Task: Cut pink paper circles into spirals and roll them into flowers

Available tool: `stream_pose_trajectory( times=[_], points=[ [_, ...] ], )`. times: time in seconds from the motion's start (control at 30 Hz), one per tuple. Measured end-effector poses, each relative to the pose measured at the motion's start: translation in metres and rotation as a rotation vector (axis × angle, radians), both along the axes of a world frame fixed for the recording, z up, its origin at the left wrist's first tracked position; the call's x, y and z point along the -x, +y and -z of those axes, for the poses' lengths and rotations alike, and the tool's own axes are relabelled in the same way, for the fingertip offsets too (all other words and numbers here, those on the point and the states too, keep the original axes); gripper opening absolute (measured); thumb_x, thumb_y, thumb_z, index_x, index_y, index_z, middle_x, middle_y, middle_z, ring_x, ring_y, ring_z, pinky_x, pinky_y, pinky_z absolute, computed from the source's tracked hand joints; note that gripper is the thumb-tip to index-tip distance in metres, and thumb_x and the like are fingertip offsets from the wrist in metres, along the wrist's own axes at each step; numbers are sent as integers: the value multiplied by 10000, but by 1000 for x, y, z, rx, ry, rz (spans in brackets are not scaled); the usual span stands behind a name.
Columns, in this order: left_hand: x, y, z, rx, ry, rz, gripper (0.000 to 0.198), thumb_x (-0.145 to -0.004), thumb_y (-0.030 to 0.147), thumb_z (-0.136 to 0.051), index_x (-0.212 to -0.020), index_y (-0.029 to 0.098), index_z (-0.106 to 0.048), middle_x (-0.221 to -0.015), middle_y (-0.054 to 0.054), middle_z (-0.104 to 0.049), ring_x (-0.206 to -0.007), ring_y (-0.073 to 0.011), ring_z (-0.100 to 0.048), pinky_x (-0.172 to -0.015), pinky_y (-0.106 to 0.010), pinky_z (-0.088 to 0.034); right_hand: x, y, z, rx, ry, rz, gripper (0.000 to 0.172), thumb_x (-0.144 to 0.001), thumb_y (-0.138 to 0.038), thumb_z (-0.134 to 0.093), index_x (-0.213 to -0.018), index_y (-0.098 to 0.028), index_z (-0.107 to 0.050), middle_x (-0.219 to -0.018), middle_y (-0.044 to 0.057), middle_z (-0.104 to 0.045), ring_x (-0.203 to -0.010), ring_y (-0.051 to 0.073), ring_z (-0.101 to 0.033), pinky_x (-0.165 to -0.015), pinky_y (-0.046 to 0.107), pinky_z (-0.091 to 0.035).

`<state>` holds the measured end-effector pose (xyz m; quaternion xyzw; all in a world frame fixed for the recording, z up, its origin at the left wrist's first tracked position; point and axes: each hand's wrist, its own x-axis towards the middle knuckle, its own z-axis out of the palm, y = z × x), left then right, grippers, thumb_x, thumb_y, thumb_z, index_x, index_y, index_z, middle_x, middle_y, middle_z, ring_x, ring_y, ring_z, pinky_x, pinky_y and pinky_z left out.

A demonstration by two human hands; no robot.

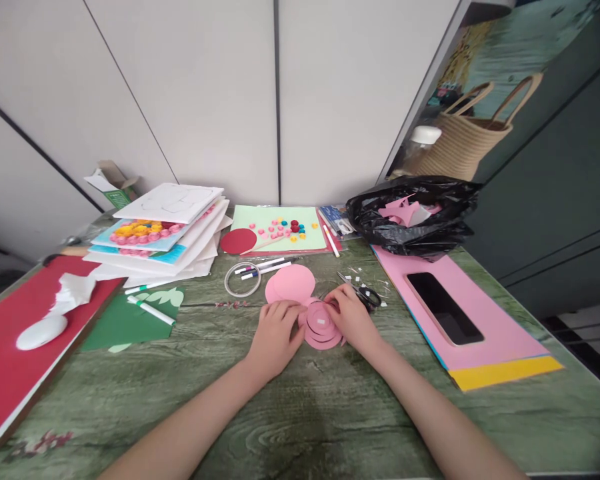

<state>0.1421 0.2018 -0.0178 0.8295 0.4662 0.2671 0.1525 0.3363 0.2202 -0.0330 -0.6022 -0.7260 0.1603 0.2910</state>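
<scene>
Paper coils sit squarely between my two hands: the pink paper spiral lies flat on the green wood-grain table, dead ahead of me, with its rings stacked loosely and a small white sticky square at the centre facing up. My left hand comes at it from the left, fingers bent and drawn together, their tips closed on the left rim of the coil. My right hand meets it from the right and a little farther from me, fingers likewise bunched and closed on the upper right rim; my thumbs are hidden under the hands, so I cannot tell how firmly either one pinches. Both hands touch the spiral, neither is nearer than the other, and the coil is roughly round, so it has no real long axis, only a slight sag toward me at the lower edge. Just beyond my left fingers a flat pink circle touches or overlaps the spiral's far side. Scissors lie just past my right knuckles, and a tape ring lies beyond my left hand, apart from it.
</scene>
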Motion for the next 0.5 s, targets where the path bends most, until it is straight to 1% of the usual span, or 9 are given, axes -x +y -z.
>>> stream_pose_trajectory(
  times=[0.1,0.2,0.27,0.37,0.4,0.5],
  points=[
    [0,4,4,114,-158,-37,333,-805,220,-512,-1137,199,-521,-1054,-69,-597,-983,-197,-521,-857,-370,-384,2,-2,-4,-6,6,-3,87,-790,-129,-509,-786,-185,-575,-881,29,-491,-771,147,-552,-759,293,-454],
    [0,7,7,301,-414,-26,332,-788,212,-528,-1118,175,-522,-889,-43,-629,-800,-152,-577,-751,-294,-449,4,-4,-8,-28,11,-15,88,-796,-134,-511,-795,-190,-579,-899,41,-505,-834,167,-546,-785,305,-444],
    [-1,8,7,374,-555,-40,283,-774,211,-548,-1054,168,-557,-792,-18,-623,-705,-129,-578,-682,-252,-461,5,-5,-9,-57,52,-26,82,-797,-141,-517,-804,-193,-580,-910,53,-523,-900,188,-535,-831,329,-425],
    [0,6,4,372,-661,-88,204,-750,220,-585,-945,167,-609,-749,-8,-618,-690,-120,-579,-662,-227,-459,2,-4,-9,-41,191,-14,91,-785,-165,-538,-861,-199,-576,-910,57,-578,-915,206,-547,-856,368,-411],
    [0,6,3,366,-678,-102,190,-747,226,-591,-927,168,-618,-747,-8,-621,-695,-121,-582,-662,-225,-460,1,-4,-8,-18,231,-5,125,-782,-174,-543,-900,-201,-570,-897,51,-599,-886,202,-565,-836,367,-424],
    [1,4,4,361,-719,-119,188,-748,242,-593,-921,173,-624,-753,-11,-627,-698,-123,-585,-664,-231,-465,-4,-2,-5,39,299,7,219,-783,-202,-535,-1002,-204,-543,-838,24,-643,-758,173,-612,-715,318,-473]
  ],
)
